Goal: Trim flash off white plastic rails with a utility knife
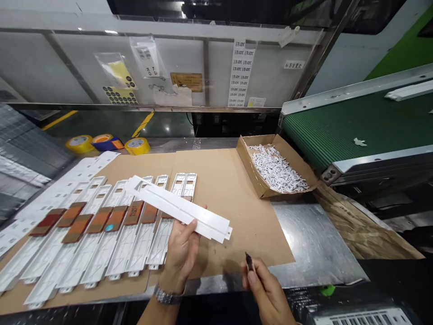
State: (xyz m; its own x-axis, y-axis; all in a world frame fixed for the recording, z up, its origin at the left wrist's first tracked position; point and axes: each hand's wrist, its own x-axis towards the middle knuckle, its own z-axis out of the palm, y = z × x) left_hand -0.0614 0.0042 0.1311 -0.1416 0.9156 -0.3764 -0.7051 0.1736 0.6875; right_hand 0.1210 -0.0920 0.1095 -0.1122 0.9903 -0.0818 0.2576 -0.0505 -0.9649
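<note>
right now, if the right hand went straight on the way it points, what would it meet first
Probably the white strip in the left hand, near its right end. Depth is unclear, so the right hand might pass beside or under it, above the cardboard.

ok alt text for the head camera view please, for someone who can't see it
A person's left hand holds a long white strip above cardboard on a workbench, while the right hand grips a small dark-tipped tool. More white strips lie at left with brown blocks across them; at right, a box of small white pieces sits beside a green belt.
</note>
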